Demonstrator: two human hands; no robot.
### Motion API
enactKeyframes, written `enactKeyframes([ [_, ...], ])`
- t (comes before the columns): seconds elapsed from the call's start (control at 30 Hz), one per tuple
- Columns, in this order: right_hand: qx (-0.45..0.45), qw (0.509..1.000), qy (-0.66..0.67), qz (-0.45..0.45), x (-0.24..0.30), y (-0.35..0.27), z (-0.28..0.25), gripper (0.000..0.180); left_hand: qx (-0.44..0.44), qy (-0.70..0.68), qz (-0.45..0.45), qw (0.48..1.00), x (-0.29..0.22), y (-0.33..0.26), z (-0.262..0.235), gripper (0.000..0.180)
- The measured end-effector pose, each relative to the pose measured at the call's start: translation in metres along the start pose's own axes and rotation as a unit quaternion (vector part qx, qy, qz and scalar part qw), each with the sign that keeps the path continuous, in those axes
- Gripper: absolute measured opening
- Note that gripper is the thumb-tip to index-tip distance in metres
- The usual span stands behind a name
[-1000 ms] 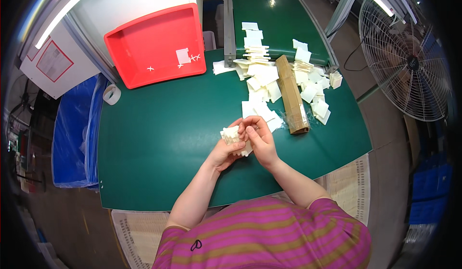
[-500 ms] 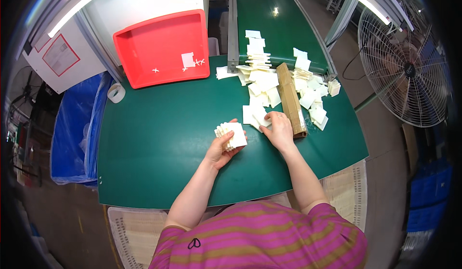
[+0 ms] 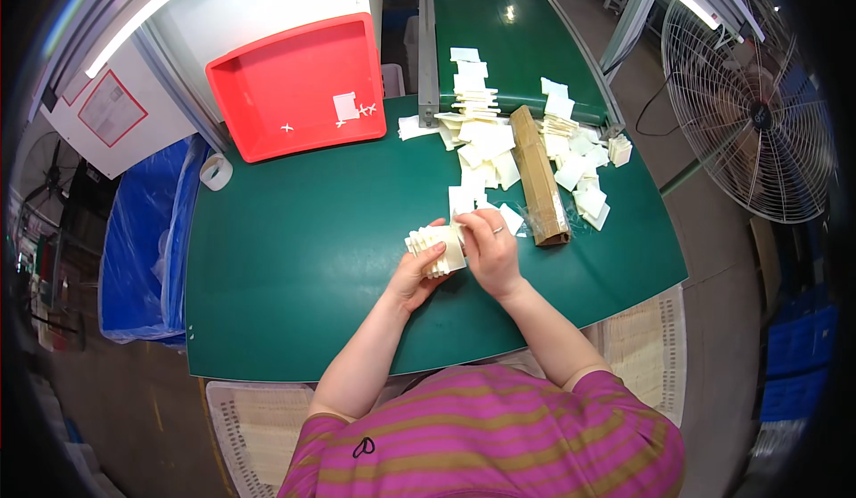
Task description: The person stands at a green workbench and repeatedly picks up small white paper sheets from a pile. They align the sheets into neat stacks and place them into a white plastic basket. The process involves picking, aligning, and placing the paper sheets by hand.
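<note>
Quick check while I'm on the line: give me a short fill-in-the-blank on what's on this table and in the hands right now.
1. The left hand holds a fanned stack of cream squares, and the right hand touches its ____ edge.
2. The tray at the far left of the table is ____ in colour.
3. The long brown cardboard box lies among loose cream squares to the ____ of the tray.
4. A ring sits on a finger of the ____ hand.

Missing words: right; red; right; right
</note>
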State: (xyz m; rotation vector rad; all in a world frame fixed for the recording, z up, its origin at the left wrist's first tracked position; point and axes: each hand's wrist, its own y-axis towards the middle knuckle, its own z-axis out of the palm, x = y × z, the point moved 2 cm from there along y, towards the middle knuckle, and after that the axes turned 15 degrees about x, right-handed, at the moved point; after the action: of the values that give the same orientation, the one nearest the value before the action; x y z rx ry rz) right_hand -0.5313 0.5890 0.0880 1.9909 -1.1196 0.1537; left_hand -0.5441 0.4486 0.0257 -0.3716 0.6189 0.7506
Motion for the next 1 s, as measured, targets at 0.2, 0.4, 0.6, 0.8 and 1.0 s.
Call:
enactKeyframes([
  [0.2,0.075,0.987,0.138,-0.025,0.018,-0.009,0.009,0.022,0.026,-0.120,0.014,0.992,0.005,0.000,-0.012,0.040],
  [0.4,0.079,0.887,0.450,0.075,0.018,-0.028,0.011,0.020,0.053,-0.106,0.029,0.993,0.001,-0.004,0.004,0.044],
  [0.6,0.251,0.959,0.129,-0.008,0.027,-0.007,-0.043,0.049,0.135,0.065,-0.060,0.987,-0.003,-0.008,0.007,0.056],
  [0.8,0.436,0.898,0.003,-0.056,0.035,-0.011,-0.039,0.060,0.165,0.321,-0.060,0.931,0.002,-0.010,0.022,0.071],
  [1.0,0.357,0.931,0.015,0.071,0.024,-0.014,-0.041,0.063,0.056,0.215,0.017,0.975,-0.009,-0.005,0.014,0.066],
])
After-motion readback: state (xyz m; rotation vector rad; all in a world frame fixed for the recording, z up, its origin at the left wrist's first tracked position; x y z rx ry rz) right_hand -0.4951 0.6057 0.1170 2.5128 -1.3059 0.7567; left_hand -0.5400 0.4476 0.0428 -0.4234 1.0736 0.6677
